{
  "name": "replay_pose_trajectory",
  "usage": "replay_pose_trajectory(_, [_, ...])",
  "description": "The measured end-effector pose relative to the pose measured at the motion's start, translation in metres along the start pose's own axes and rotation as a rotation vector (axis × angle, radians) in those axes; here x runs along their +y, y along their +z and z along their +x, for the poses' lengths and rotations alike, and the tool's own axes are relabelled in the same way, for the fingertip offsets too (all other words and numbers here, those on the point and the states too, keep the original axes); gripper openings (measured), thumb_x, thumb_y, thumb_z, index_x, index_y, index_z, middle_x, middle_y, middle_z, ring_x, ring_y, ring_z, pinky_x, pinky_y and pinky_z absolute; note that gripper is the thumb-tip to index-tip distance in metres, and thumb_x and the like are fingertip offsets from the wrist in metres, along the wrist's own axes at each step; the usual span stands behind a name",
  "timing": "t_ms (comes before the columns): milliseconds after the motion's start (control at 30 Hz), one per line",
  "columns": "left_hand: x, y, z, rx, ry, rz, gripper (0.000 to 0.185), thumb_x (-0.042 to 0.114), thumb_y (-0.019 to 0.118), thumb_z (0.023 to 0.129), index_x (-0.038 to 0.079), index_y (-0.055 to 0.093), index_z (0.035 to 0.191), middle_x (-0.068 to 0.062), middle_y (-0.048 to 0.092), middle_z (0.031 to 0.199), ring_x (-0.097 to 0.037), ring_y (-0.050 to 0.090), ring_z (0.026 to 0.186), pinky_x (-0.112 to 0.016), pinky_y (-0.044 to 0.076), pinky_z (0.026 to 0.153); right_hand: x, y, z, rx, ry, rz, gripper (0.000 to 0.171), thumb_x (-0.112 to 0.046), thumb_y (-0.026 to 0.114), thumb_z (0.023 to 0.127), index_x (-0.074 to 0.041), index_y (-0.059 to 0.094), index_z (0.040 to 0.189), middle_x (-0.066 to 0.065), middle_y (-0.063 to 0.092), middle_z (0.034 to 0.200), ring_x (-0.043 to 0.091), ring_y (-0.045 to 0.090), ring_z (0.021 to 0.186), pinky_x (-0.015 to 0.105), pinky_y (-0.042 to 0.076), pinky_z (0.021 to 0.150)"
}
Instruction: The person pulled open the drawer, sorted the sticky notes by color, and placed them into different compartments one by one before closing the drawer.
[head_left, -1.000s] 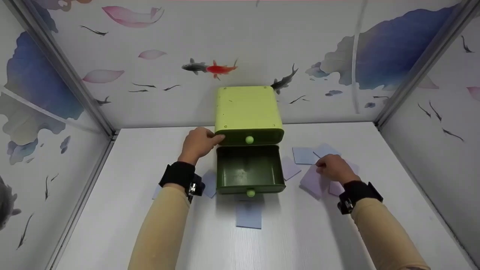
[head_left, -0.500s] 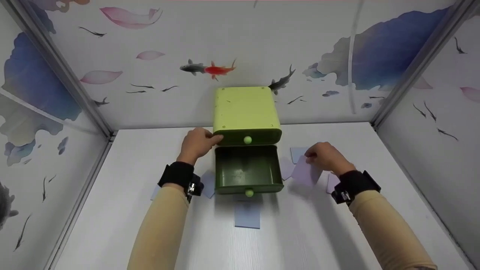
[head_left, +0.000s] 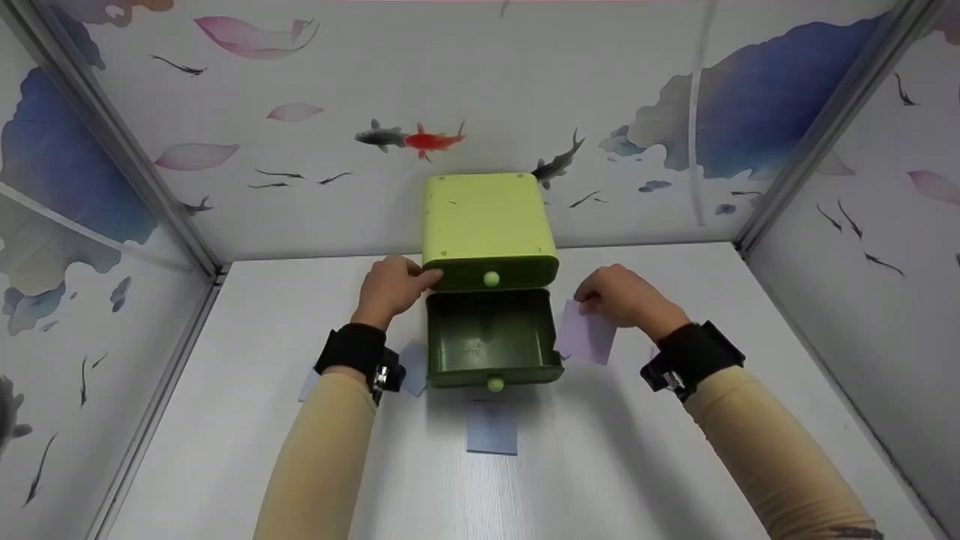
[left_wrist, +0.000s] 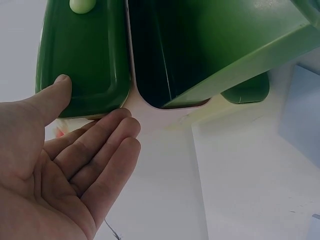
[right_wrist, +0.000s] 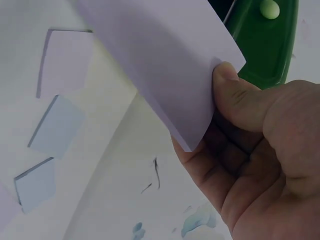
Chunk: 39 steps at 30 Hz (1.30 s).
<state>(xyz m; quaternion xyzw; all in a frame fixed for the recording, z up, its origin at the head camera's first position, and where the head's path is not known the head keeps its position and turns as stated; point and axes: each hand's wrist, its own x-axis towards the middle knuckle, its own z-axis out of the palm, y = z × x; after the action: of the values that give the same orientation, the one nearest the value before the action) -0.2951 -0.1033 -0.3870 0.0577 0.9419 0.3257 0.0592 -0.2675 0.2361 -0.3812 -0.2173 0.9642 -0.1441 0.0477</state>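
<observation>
Right hand (head_left: 622,300) pinching lilac card (head_left: 585,337) in the air just right of open drawer (head_left: 491,341), left hand (head_left: 390,289) relaxed, thumb on green cabinet (head_left: 487,221), more cards (head_left: 492,429) on table (head_left: 225,420)

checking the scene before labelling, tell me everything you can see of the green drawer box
The small green plastic two-drawer box stands upright on the white table, its back near the fish-patterned rear wall. Its flat top is light yellow-green with rounded corners; the drawer fronts are darker green, each with a pale round knob. The upper drawer is closed. The lower drawer is pulled out toward the person and looks empty. The left hand rests against the box's left front corner, thumb on the upper drawer front. The right hand holds a lilac paper card beside the open drawer.
</observation>
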Motion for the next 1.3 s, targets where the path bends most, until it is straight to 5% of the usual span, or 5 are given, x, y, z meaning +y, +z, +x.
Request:
replay_pose_trajectory(567, [0.000,-0.001,-0.002,0.015,-0.012,-0.023,0.045,0.045,0.057,0.096,0.005,0.072,0.109,-0.014,0.072,0.104,-0.029,0.067,0.094,-0.042,0.052,0.082,-0.066,0.012,0.037,-0.020,-0.016,-0.087,0.014,-0.009,0.066,0.092,-0.012,0.078,0.098,0.006,0.075,0.098,0.020,0.064,0.077,0.037,0.054,0.070])
replay_pose_trajectory(700, [0.000,0.000,-0.002,0.022,-0.004,-0.026,0.045,0.045,0.058,0.095,0.004,0.072,0.110,-0.014,0.073,0.103,-0.029,0.067,0.093,-0.042,0.052,0.081,-0.078,0.023,0.043,-0.007,-0.036,-0.106,0.012,-0.011,0.065,0.093,-0.013,0.077,0.093,0.004,0.073,0.090,0.017,0.059,0.070,0.033,0.050,0.064])
replay_pose_trajectory(833, [-0.002,0.002,-0.001,0.029,0.007,-0.024,0.044,0.044,0.058,0.095,0.005,0.073,0.107,-0.013,0.073,0.101,-0.028,0.068,0.091,-0.040,0.052,0.079,-0.086,0.032,0.047,-0.014,-0.041,-0.099,0.018,-0.011,0.062,0.095,-0.012,0.068,0.078,0.001,0.053,0.070,0.014,0.043,0.062,0.030,0.036,0.059])
replay_pose_trajectory(1067, [-0.003,0.003,0.002,0.016,-0.004,-0.022,0.046,0.046,0.057,0.095,0.006,0.072,0.111,-0.012,0.073,0.105,-0.028,0.068,0.097,-0.042,0.053,0.085,-0.097,0.048,0.052,-0.023,-0.020,-0.107,0.017,-0.010,0.063,0.095,-0.015,0.077,0.102,0.007,0.074,0.103,0.026,0.069,0.092,0.041,0.056,0.079])
replay_pose_trajectory(1300, [-0.003,0.002,0.001,0.022,0.003,-0.017,0.044,0.045,0.058,0.095,0.005,0.072,0.109,-0.012,0.073,0.102,-0.028,0.068,0.092,-0.041,0.052,0.081,-0.105,0.063,0.062,-0.015,-0.024,-0.080,0.016,-0.012,0.063,0.095,-0.015,0.077,0.103,0.004,0.075,0.104,0.023,0.070,0.094,0.040,0.056,0.082])
